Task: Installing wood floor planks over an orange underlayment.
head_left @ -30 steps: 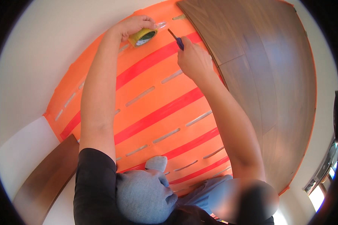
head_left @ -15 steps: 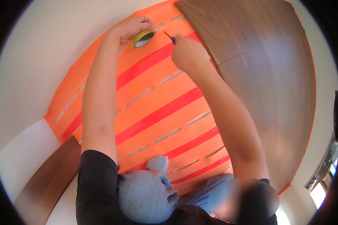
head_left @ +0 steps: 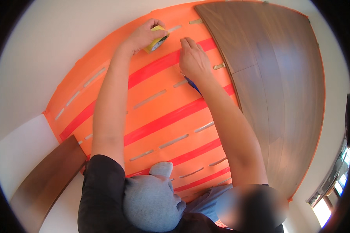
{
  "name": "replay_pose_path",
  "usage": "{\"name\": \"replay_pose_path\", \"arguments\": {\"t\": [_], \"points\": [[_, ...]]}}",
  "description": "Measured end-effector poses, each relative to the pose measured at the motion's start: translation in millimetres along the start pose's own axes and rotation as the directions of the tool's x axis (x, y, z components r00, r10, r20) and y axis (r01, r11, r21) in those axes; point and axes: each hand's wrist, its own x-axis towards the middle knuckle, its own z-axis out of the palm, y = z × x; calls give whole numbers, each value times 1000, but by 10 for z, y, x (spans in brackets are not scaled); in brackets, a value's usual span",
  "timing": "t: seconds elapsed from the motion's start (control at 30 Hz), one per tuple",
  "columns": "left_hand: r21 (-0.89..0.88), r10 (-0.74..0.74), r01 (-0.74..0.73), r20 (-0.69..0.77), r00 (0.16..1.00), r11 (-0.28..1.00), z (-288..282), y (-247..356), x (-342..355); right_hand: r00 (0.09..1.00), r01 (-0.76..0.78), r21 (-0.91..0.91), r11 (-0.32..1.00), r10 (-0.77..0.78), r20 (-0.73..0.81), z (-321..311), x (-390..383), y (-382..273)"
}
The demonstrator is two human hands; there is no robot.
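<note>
My left hand [head_left: 146,36] grips a yellow tape roll [head_left: 154,45] near the top of an orange sheet [head_left: 144,110] with red bands and elongated slots. To its right, my right hand [head_left: 194,62] is closed, fingers together and bent toward the sheet; anything at their tips is too small or hidden to make out. A blue-handled cutter [head_left: 192,85] is beside and partly under my right wrist, outside my fingers. Brown wood-look planks [head_left: 268,77] cover the right part of the sheet, their edge close to my right hand.
A loose brown plank [head_left: 46,178] sits at lower left. A white wall [head_left: 35,58] borders the sheet on the left. My grey-clad knee and foot [head_left: 151,202] are at the bottom. A window [head_left: 322,209] shows at far right.
The cutter has left my right fingers and is now lower, beside the wrist. My right hand has shifted slightly, and my left hand with the tape has moved a little rightward.
</note>
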Motion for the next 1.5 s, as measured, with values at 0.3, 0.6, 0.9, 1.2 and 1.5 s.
{"name": "replay_pose_path", "arguments": {"t": [0.3, 0.6, 0.9, 1.2, 1.5], "points": [[65, 63, -59, -65, 996, 996, 47, -19, -59, 967, -93, -146, 985, 124, 222, 84, 462, -42], [94, 89, -81, -74, 993, 992, 48, -94, 36, 939, -164, -147, 975, 200, 279, 31, 571, -44], [147, 123, -110, -82, 989, 983, 82, -140, 79, 924, -217, -142, 966, 250, 289, 22, 584, -93], [167, 78, -64, -76, 994, 984, 112, -29, 16, 908, -234, -157, 959, 274, 316, -97, 507, -20], [171, 79, -62, -100, 992, 983, 109, -23, 0, 906, -249, -169, 954, 291, 308, -38, 522, -145]]}}
